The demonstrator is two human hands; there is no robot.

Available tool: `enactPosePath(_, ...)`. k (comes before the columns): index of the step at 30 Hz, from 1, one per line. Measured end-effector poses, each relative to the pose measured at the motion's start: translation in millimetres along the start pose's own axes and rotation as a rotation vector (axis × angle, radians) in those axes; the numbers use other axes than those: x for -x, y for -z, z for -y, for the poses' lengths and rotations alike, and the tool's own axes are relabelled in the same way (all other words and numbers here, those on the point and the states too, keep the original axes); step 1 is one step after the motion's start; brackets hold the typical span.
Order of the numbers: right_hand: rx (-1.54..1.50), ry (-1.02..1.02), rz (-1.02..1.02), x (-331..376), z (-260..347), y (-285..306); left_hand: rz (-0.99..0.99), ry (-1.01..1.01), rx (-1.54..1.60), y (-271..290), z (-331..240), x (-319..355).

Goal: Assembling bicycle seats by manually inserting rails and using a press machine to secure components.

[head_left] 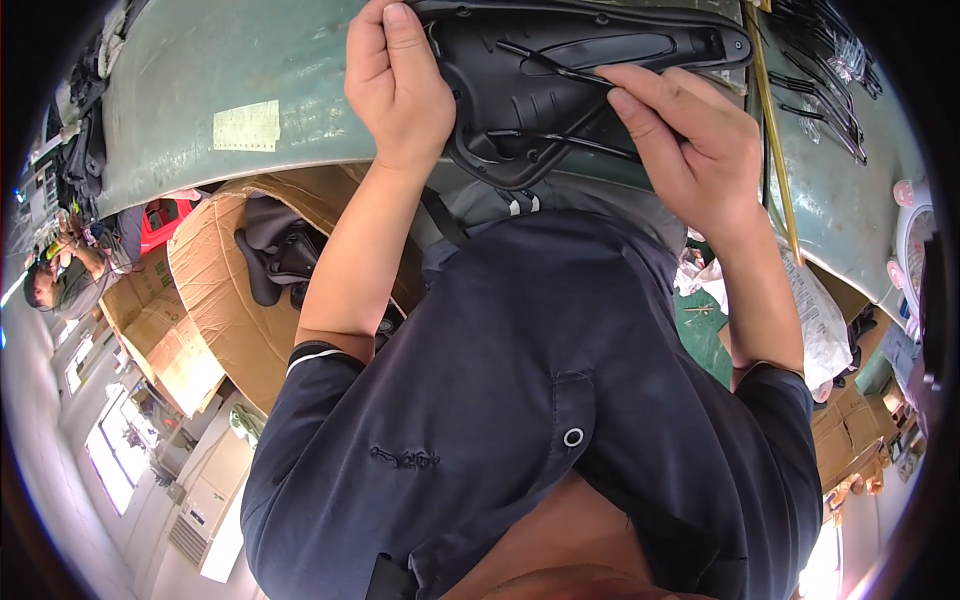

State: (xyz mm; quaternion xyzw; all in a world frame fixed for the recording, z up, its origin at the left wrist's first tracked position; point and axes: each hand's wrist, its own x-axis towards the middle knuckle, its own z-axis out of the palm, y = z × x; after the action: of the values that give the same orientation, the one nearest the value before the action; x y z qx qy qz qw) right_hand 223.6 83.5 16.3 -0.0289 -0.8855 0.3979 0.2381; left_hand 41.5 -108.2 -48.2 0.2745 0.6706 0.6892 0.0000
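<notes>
A black bicycle saddle [560, 90] lies upside down on the green worktable [170, 110], its moulded plastic underside and thin metal rails showing. My left hand [395, 85] grips the saddle's left edge, thumb pressed along the rim. My right hand [690, 150] rests on the right side, with its fingers closed over the rails. My dark blue shirt fills the lower middle of the view.
An open cardboard box [215, 300] holding black saddles stands below the table at left. A pile of black wire rails [825, 70] and a yellow stick [770, 140] lie at right, with a white plastic bag [815, 315] beneath. Another person [55, 280] works far left.
</notes>
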Motion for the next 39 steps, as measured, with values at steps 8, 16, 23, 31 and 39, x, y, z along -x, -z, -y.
enactPosePath(8, 0.088, 0.209, 0.057, -39.9, 10.1, -3.1, 0.012, -0.029, 0.09, -15.7, -17.4, -1.8)
enactPosePath(16, 0.094, 0.256, 0.038, -49.9, 8.4, -4.8, 0.02, -0.022, 0.109, -19.5, -12.0, -6.7)
enactPosePath(23, 0.119, 0.305, 0.092, -62.2, -9.5, -3.0, 0.049, -0.178, -0.163, -12.3, -14.8, -12.6)
enactPosePath(31, 0.348, 0.484, -0.294, -99.8, -3.4, 30.5, 0.298, -0.721, -0.47, -9.5, -38.9, -34.5)
enactPosePath(39, 0.4, -0.051, -0.326, -67.1, -27.4, -13.2, 0.199, -0.487, -0.724, -67.6, -52.8, -53.3)
